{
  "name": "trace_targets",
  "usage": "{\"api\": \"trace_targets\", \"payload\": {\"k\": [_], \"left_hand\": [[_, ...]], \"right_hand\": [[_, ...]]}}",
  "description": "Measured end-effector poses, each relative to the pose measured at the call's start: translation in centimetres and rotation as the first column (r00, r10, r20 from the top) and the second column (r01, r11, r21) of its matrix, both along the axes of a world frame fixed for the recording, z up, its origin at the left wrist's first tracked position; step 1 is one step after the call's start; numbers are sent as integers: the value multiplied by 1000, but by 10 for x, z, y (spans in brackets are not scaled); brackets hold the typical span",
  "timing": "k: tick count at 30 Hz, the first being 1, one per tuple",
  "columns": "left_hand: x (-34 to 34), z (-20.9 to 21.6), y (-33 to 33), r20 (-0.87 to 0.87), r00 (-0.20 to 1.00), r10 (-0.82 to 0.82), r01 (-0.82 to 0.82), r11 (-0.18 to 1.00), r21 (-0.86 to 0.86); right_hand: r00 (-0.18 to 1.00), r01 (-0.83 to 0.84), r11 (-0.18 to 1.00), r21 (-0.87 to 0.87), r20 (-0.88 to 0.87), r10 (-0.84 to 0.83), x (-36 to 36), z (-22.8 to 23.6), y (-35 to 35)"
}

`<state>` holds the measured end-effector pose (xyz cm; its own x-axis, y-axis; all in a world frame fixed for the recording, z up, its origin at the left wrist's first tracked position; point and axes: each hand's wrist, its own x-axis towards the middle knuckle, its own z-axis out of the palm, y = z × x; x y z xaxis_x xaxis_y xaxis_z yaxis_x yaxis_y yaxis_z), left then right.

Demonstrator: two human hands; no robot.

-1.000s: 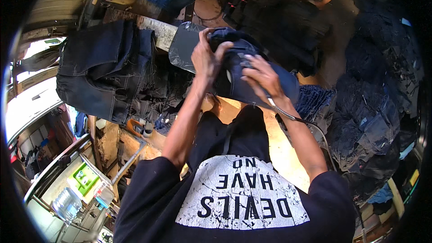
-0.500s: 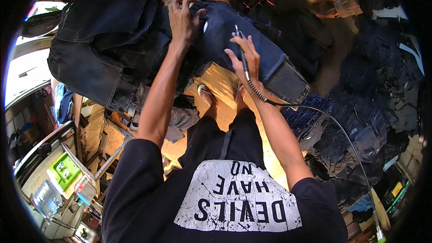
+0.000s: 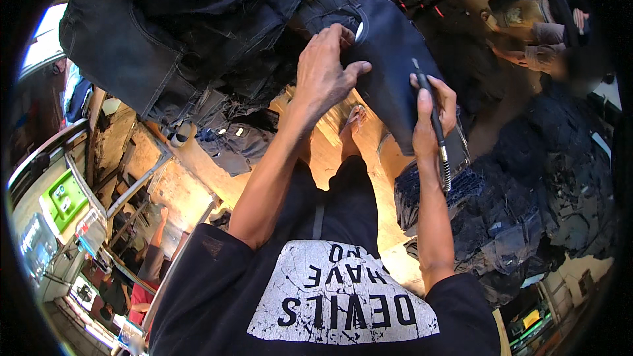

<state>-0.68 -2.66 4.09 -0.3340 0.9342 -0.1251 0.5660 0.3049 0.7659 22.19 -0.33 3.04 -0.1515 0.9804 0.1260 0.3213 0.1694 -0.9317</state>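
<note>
A pair of dark blue-black jeans (image 3: 386, 72) lies stretched in front of me, waistband at the far end. My left hand (image 3: 323, 69) rests on it beside the curved front pocket, where a bit of white (image 3: 359, 31) shows. Its fingers bend over the pocket edge while the thumb points away, apart from them. In my right hand (image 3: 443, 109) is a slim, pen-shaped rotary handpiece (image 3: 435, 118), gripped between thumb and fingers. Its pale tip points up and away, near the right edge of the leg; a spring-sleeved cable runs back along my wrist.
Dark garments (image 3: 171, 26) are heaped at the left. Another big pile of dark denim (image 3: 527, 184) lies at the right. A green tray (image 3: 64, 198) and a clear plastic bottle (image 3: 38, 244) are at the lower left, near another person's red clothing (image 3: 142, 296).
My view has shifted, and things now lie differently in it. The left hand has come down beside the pocket from near the waistband. The right hand with the handpiece has moved rightward to the leg's edge.
</note>
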Motion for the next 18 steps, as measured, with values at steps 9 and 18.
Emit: {"api": "trace_targets", "payload": {"k": [9,18], "left_hand": [[-1,-28,-7,1,992,-123,119,967,226],[-8,-33,-12,222,972,-76,57,994,93]], "right_hand": [[914,-381,835,397,25,405,-43,-25,43],[868,-469,760,449,79,490,-35,-38,47]]}}
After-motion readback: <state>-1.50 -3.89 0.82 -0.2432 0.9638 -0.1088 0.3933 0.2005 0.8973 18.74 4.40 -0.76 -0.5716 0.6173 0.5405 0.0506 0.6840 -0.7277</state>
